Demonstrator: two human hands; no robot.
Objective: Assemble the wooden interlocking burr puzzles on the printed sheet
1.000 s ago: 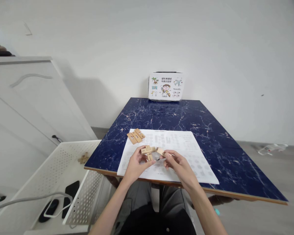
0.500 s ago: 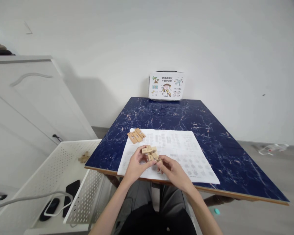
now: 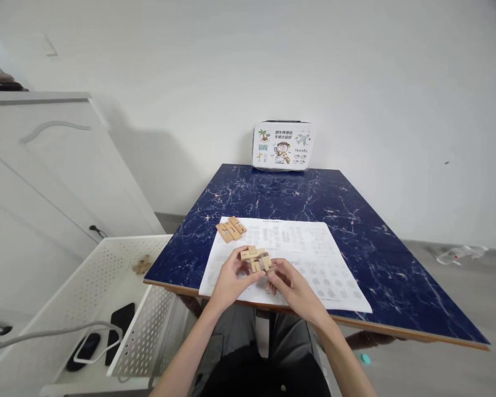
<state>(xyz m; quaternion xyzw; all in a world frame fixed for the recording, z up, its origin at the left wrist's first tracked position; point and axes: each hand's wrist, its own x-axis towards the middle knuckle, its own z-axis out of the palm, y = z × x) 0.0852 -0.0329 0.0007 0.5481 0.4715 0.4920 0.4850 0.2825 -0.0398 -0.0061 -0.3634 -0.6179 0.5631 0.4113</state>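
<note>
A wooden interlocking puzzle (image 3: 255, 256), made of pale notched blocks with dark marks on some faces, is held just above a printed sheet (image 3: 306, 242). My left hand (image 3: 230, 278) is closed round its left side, thumb along the near edge. At the puzzle's right side, the fingers of my right hand (image 3: 290, 282) are pinched on it; whether they grip a separate piece is hidden. Several flat wooden pieces (image 3: 231, 229) with cut-outs lie side by side on the sheet's far left corner.
The sheet lies on a blue marbled table (image 3: 281, 190). At the table's back edge stands a white printed case (image 3: 283, 146) against the wall. Left of the table, a white perforated basket (image 3: 86, 275) holds another wooden puzzle (image 3: 141, 266), a dark phone-like slab (image 3: 119, 325) and a cable (image 3: 58, 332).
The puzzle has turned slightly in my fingers, and a gap now shows between blocks near its right side. My right fingers have shifted a little. The flat pieces stay put.
</note>
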